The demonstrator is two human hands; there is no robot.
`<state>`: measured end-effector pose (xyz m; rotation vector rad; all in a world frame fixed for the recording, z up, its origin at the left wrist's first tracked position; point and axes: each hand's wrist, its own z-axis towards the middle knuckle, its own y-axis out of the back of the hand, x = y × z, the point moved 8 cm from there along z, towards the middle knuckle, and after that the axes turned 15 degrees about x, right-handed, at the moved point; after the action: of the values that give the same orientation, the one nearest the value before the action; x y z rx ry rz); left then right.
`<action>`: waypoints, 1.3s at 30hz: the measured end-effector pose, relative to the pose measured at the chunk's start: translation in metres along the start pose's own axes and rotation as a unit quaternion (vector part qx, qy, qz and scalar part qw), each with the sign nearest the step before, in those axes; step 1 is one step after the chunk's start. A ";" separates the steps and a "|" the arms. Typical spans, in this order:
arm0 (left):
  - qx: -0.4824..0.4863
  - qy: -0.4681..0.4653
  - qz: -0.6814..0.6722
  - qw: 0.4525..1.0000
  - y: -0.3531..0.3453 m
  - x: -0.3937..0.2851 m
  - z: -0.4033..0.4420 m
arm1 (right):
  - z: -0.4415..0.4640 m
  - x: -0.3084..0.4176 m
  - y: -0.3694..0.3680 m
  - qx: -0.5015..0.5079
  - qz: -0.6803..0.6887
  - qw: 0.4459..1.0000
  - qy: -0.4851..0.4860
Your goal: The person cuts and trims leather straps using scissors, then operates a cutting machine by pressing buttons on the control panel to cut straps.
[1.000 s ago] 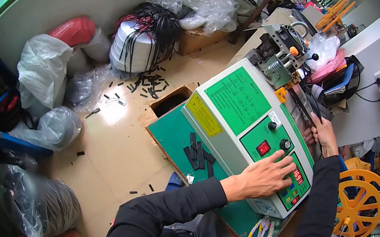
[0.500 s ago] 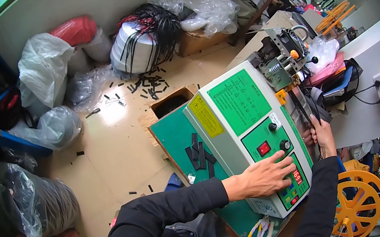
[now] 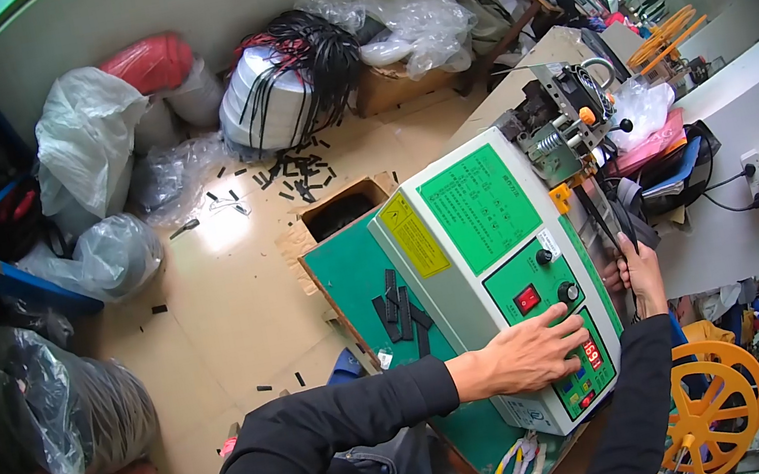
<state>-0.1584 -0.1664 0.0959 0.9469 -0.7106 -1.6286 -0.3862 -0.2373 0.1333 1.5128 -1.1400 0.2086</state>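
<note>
A white and green cutting machine (image 3: pixel 449 255) stands at an angle on a green-topped table. My left hand (image 3: pixel 520 354) lies on its control panel, fingers stretched out beside the red digital display (image 3: pixel 592 354). On the machine's far side, my right hand (image 3: pixel 644 277) is closed around a long black strap (image 3: pixel 595 211) that runs up to the metal feed head (image 3: pixel 560 139). Part of the right hand's grip is hidden behind the strap and machine edge. Several short cut black strips (image 3: pixel 400 306) lie on the green table top (image 3: pixel 345 268) to the machine's left.
A cardboard box (image 3: pixel 301 251) sits at the table's end. Short black pieces (image 3: pixel 300 175) are scattered on the floor near a white bundle with black cords (image 3: pixel 268 94). An orange reel (image 3: pixel 713 412) stands at lower right. Filled plastic bags (image 3: pixel 74 403) line the left side.
The digits on the red display look different. Both hands keep nearly the same places; the view has shifted very slightly.
</note>
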 end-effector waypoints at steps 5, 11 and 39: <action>-0.021 0.003 0.000 1.000 0.006 0.001 -0.002 | -0.008 0.000 0.007 -0.034 -0.033 0.999 0.023; -0.064 0.013 -0.004 0.998 0.021 0.005 -0.004 | -0.044 -0.008 0.045 -0.096 -0.026 0.988 0.116; 0.062 -0.040 -0.018 0.997 -0.008 -0.049 0.014 | -0.425 -0.175 -0.015 -0.576 0.344 0.737 0.085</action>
<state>-0.1693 -0.1177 0.1072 0.9930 -0.8619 -1.6760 -0.2730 0.2089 0.1368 -0.0683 -1.2474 0.0834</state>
